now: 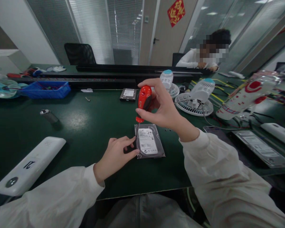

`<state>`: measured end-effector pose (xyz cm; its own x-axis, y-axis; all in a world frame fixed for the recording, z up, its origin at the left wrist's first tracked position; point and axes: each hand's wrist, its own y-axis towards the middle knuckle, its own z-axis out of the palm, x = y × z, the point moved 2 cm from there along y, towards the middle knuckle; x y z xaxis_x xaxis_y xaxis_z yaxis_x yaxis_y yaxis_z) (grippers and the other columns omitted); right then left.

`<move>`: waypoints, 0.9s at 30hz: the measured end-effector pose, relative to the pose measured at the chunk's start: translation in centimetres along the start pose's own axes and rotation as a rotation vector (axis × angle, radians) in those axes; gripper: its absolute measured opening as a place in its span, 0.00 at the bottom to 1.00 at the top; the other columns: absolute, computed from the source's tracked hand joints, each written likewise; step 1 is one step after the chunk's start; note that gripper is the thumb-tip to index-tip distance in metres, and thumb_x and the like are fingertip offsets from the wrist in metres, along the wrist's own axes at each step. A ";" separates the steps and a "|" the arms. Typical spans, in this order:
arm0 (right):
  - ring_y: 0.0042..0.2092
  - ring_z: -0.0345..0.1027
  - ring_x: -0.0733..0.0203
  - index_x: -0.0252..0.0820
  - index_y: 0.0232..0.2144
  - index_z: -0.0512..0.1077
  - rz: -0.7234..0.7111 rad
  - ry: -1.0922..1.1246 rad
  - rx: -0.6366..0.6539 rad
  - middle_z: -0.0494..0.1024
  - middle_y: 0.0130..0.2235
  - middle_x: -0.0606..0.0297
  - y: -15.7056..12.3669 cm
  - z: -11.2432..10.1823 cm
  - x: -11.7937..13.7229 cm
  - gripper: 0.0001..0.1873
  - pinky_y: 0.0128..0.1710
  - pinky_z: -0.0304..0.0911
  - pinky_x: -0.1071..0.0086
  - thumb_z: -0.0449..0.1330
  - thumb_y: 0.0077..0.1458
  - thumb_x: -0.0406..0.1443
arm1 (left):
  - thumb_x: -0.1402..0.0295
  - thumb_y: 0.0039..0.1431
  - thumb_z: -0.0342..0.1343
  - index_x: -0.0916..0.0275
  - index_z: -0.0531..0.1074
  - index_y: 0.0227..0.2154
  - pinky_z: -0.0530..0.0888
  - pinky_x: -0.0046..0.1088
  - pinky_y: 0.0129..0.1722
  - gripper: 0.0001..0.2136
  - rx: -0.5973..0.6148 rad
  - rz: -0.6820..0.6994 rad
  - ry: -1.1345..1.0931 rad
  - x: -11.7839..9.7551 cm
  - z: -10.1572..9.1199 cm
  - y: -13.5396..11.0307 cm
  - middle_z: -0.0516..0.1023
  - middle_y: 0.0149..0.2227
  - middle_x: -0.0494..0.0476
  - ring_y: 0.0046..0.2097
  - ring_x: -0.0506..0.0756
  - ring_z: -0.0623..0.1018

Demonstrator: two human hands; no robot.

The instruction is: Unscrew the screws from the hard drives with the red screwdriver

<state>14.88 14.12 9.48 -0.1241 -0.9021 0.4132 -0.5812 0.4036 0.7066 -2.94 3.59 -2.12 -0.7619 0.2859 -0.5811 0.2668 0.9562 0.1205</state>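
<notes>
On the counter [123,180]: hard drive [148,142] lies flat in front, label up | right hand [166,110] wrapped round screwdriver [142,103] handle, shaft steep, likely for aim | left hand [116,153] unclenched, thumb at hard drive's left edge, probably steadying it

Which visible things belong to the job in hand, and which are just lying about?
In use: red screwdriver, in right hand; hard drive beneath it, left hand at its edge.

Apparently lying about: blue tray, white fans, metal cylinder, farther hard drive.
</notes>
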 end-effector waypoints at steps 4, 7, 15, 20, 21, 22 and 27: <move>0.35 0.72 0.65 0.47 0.58 0.62 0.021 0.033 0.018 0.75 0.46 0.64 0.3 -0.2 -0.1 0.28 0.33 0.74 0.70 0.69 0.60 0.40 | 0.63 0.67 0.66 0.56 0.79 0.57 0.68 0.37 0.44 0.17 0.004 -0.006 0.000 0.0 0.0 0.0 0.81 0.40 0.49 0.36 0.54 0.78; 0.36 0.73 0.64 0.47 0.53 0.64 0.019 0.053 -0.021 0.76 0.43 0.66 0.6 -0.3 -0.1 0.27 0.34 0.75 0.68 0.72 0.59 0.45 | 0.62 0.67 0.66 0.56 0.79 0.57 0.67 0.37 0.45 0.17 0.000 -0.004 0.008 0.1 0.0 0.0 0.81 0.40 0.49 0.37 0.54 0.78; 0.36 0.72 0.66 0.40 0.51 0.72 -0.023 0.014 -0.022 0.78 0.41 0.66 0.8 -1.4 1.0 0.15 0.34 0.69 0.72 0.63 0.62 0.35 | 0.59 0.68 0.65 0.54 0.79 0.58 0.65 0.39 0.46 0.18 0.011 -0.015 -0.004 0.3 0.1 0.0 0.81 0.40 0.49 0.38 0.55 0.79; 0.29 0.63 0.71 0.39 0.43 0.75 -0.053 -0.146 -0.083 0.76 0.34 0.70 1.1 -1.6 2.0 0.10 0.32 0.60 0.71 0.64 0.66 0.41 | 0.58 0.68 0.64 0.54 0.79 0.59 0.64 0.39 0.46 0.19 0.017 -0.020 -0.015 0.2 -0.1 0.1 0.82 0.41 0.50 0.39 0.56 0.79; 0.29 0.63 0.71 0.39 0.42 0.75 -0.049 -0.159 -0.094 0.76 0.33 0.70 1.2 -1.6 2.2 0.10 0.32 0.60 0.71 0.64 0.66 0.41 | 0.58 0.68 0.64 0.54 0.79 0.59 0.64 0.40 0.47 0.19 0.019 -0.025 -0.016 0.1 -0.1 0.1 0.82 0.41 0.50 0.39 0.56 0.79; 0.29 0.64 0.70 0.39 0.41 0.76 -0.040 -0.161 -0.088 0.77 0.34 0.69 1.3 -1.5 2.3 0.09 0.33 0.61 0.71 0.63 0.66 0.40 | 0.58 0.68 0.65 0.54 0.79 0.59 0.64 0.40 0.47 0.19 0.021 -0.029 -0.016 0.1 -0.1 0.1 0.82 0.41 0.50 0.39 0.56 0.79; 0.36 0.71 0.64 0.37 0.46 0.79 -0.054 -0.193 -0.033 0.83 0.43 0.62 1.8 -1.4 2.3 0.14 0.41 0.67 0.66 0.55 0.63 0.30 | 0.58 0.68 0.64 0.55 0.79 0.59 0.65 0.39 0.45 0.18 0.008 -0.004 -0.015 0.2 0.0 0.1 0.82 0.40 0.50 0.38 0.56 0.79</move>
<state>14.67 12.95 12.51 -0.2471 -0.9337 0.2591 -0.5649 0.3560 0.7444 -3.09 3.70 -2.18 -0.7540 0.2810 -0.5938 0.2686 0.9568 0.1117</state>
